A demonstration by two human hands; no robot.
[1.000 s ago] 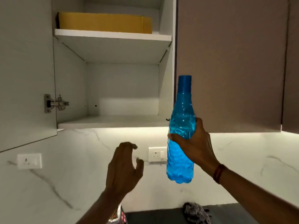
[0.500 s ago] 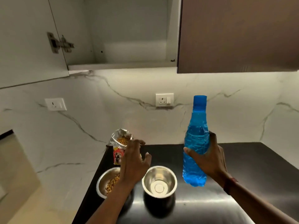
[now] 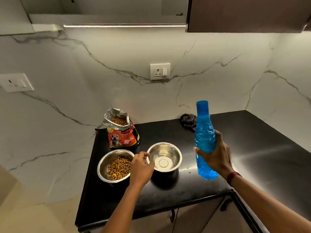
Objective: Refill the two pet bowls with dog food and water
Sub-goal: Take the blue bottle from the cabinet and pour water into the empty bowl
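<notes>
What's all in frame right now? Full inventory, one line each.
counter: 1, black, lower right, meets the marble wall
kibble bowl: 1, steel, front left of counter
empty bowl: 1, steel, right of kibble bowl
food bag: 1, red and black, foil top open, behind the bowls
bottle: 1, blue, capped, upright, off the counter
cloth: 1, dark, back of counter by the wall
sockets: 2, white, on the wall
cabinets: brown door and open white one, top
left hand: empty, at the empty bowl's left rim
right hand: gripping the bottle
</notes>
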